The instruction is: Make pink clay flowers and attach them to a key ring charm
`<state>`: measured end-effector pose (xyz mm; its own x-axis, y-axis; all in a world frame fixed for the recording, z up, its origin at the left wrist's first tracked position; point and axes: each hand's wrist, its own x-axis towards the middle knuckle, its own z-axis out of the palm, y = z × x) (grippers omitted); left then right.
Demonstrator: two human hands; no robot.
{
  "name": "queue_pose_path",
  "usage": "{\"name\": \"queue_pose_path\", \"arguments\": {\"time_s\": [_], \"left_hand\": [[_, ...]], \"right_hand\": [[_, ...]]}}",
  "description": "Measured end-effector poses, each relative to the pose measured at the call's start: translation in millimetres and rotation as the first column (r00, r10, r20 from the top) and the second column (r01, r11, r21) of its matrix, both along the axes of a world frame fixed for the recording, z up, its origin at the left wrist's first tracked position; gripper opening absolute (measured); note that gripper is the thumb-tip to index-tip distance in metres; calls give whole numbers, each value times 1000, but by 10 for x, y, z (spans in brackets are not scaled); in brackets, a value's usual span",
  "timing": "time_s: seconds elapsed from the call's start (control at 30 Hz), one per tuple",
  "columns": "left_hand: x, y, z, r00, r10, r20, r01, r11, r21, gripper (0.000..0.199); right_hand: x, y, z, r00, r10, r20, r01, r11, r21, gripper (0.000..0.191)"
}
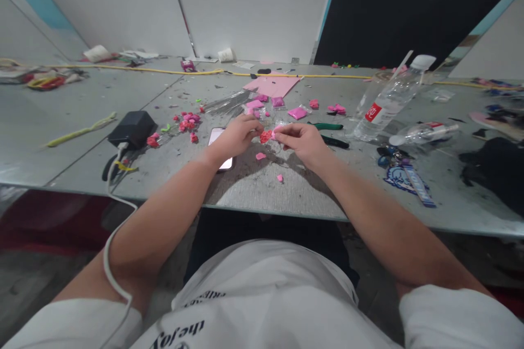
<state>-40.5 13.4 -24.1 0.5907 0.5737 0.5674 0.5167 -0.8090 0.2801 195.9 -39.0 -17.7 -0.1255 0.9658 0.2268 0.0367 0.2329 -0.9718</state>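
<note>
My left hand (242, 135) is closed in a pinch at the left edge of a small coral-red clay piece (266, 136) with a ruffled, flower-like look. Thumb and fingers of my right hand (302, 143) pinch a lump of light pink clay (276, 132) right beside it. The two pieces look in contact, though the fingertips partly cover them. Below the hands, a flat pink clay scrap (261, 156) and a smaller pink bit (280, 178) lie on the metal table (270, 193). A lit phone (226, 164) lies partly under my left hand.
Bags of pink clay (297, 113) and thin wires (229, 102) lie beyond my hands. Green-handled pliers (331, 126) sit to the right, near an upright bottle (388, 103) and keys with a tag (417, 182). Clay flowers (188, 121) and a black adapter (131, 128) are left.
</note>
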Motion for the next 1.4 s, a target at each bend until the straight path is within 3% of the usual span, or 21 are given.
{"name": "queue_pose_path", "arguments": {"time_s": [0.47,0.73,0.87,1.0,1.17,1.4], "left_hand": [[40,-4,4,1000,25,-3,-26,999,-26,21],[55,-45,34,999,35,11,-35,999,-15,23],[63,-61,35,998,52,30,-51,999,-10,20],[68,-75,31,997,60,40,-60,998,-23,19],[77,-97,41,997,67,41,-66,997,-28,19],[93,-125,56,997,61,55,-59,997,-39,18]], "right_hand": [[-19,51,-66,979,-141,149,117,980,160,15],[-43,53,-92,996,-69,47,65,994,88,24],[-52,38,-83,994,-83,77,75,993,91,22],[-57,-13,-70,973,-143,181,103,971,216,17],[-63,-60,-57,909,-284,306,140,898,417,9],[-78,-82,-17,866,-352,354,175,879,444,3]]}}
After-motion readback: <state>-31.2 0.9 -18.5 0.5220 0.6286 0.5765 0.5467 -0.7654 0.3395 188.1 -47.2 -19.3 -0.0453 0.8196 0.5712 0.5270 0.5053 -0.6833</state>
